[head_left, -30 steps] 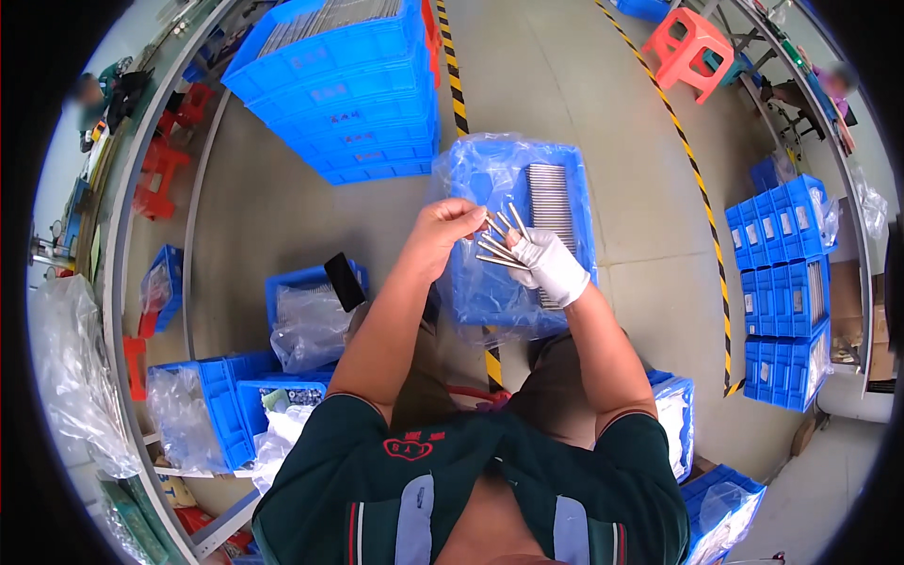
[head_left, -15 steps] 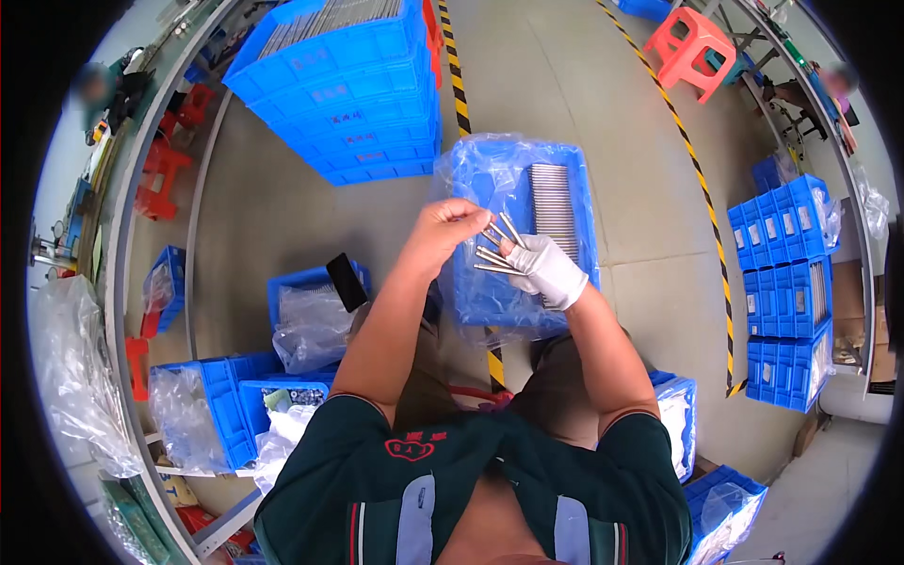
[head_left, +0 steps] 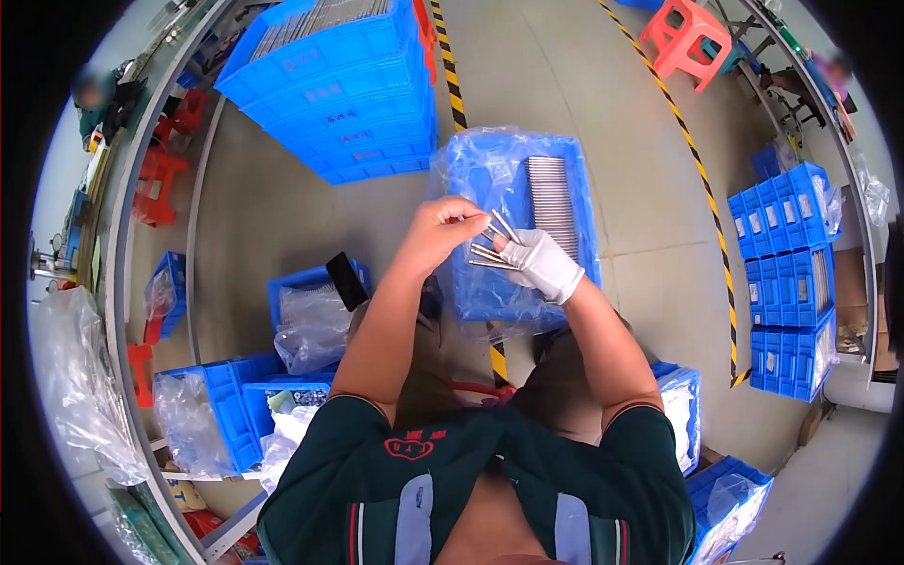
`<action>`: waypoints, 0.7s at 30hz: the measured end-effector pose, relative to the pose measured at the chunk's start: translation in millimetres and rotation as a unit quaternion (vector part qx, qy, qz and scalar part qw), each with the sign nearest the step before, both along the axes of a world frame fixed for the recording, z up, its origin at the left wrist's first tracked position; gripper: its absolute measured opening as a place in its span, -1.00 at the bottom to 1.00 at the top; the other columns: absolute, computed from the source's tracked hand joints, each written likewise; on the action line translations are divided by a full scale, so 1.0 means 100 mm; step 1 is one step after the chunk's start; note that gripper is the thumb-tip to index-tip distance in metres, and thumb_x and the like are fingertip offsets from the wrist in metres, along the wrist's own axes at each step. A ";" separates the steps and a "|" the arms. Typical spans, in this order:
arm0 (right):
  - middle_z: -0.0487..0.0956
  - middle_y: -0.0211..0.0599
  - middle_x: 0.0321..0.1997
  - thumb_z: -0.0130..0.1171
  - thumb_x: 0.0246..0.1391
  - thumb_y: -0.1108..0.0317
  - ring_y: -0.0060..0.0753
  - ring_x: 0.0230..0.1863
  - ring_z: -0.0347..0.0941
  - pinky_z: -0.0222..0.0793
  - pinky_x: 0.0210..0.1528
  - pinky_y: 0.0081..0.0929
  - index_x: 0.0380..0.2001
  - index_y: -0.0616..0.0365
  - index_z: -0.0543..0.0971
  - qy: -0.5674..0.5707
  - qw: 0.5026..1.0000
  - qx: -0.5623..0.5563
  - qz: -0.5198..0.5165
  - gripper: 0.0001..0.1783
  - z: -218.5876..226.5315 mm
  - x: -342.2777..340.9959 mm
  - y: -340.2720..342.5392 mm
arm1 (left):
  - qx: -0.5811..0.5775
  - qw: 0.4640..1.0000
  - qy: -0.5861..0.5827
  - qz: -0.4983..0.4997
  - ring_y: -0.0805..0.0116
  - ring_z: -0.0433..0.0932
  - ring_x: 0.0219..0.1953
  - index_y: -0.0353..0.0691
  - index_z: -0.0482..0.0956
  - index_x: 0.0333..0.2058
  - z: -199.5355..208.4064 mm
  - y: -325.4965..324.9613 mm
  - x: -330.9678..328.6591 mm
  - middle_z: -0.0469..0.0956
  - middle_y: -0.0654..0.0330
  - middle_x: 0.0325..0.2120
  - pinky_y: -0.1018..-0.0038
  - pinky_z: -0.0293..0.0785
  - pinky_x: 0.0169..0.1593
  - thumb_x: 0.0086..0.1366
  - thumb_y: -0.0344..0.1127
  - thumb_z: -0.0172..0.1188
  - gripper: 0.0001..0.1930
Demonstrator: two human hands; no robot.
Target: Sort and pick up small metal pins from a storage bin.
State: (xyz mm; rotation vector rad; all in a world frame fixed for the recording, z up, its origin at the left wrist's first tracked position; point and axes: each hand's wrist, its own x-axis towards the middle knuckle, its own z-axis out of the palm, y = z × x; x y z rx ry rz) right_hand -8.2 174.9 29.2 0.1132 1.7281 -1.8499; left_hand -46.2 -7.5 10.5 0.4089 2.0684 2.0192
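Note:
Several thin silvery metal rods (head_left: 493,264) fan out from my right hand (head_left: 548,266), which wears a white glove with bare fingertips and is closed around them. My bare left hand (head_left: 446,231) is just to the left, thumb and fingers pinched at the end of one rod. Both hands are above a blue plastic crate (head_left: 589,202) lined with clear plastic film (head_left: 480,155). Inside the crate, on its right side, a neat row of similar metal rods (head_left: 551,193) lies side by side. My right hand hides the near end of that row.
Stacked blue crates (head_left: 339,118) with rods on top stand at the far left. More crates (head_left: 786,282) are stacked at the right, near a red stool (head_left: 686,42). Left of my legs, a black phone (head_left: 347,281) lies on a bagged crate (head_left: 315,320). Striped tape marks the floor.
The view has shifted slightly. My hands stay close together over the crate, the rods still fanned out in my right hand, with the left pinching at their ends.

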 end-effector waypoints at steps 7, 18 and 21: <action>0.17 -0.59 -0.78 0.07 0.00 0.07 -0.72 -0.77 0.00 -0.15 -0.75 -0.66 -0.65 0.10 0.36 -0.018 0.999 -0.019 0.039 -0.63 0.03 0.03 -0.01 | 0.073 0.992 -0.105 0.001 0.56 0.42 -0.39 -0.33 0.54 -0.40 0.13 0.05 0.02 0.51 0.27 -0.48 0.62 0.30 -0.25 0.12 -0.36 0.12 -0.85; 0.20 -0.57 -0.77 0.09 -0.04 0.01 -0.71 -0.78 0.02 -0.14 -0.76 -0.67 -0.54 0.17 0.43 -0.037 0.996 -0.045 0.073 -0.61 0.00 0.04 0.01 | 0.037 0.992 -0.108 -0.058 0.56 0.40 -0.36 -0.33 0.53 -0.38 0.16 0.02 0.03 0.50 0.26 -0.45 0.61 0.29 -0.22 0.13 -0.37 0.10 -0.85; 0.20 -0.57 -0.77 0.18 -0.13 -0.01 -0.71 -0.79 0.01 -0.15 -0.76 -0.67 -0.52 0.15 0.41 -0.072 0.986 -0.100 0.109 -0.59 -0.03 -0.01 0.07 | 0.085 0.993 -0.083 0.027 0.52 0.41 -0.34 -0.31 0.49 -0.37 0.08 0.03 0.02 0.49 0.25 -0.44 0.56 0.30 -0.19 0.15 -0.34 0.06 -0.85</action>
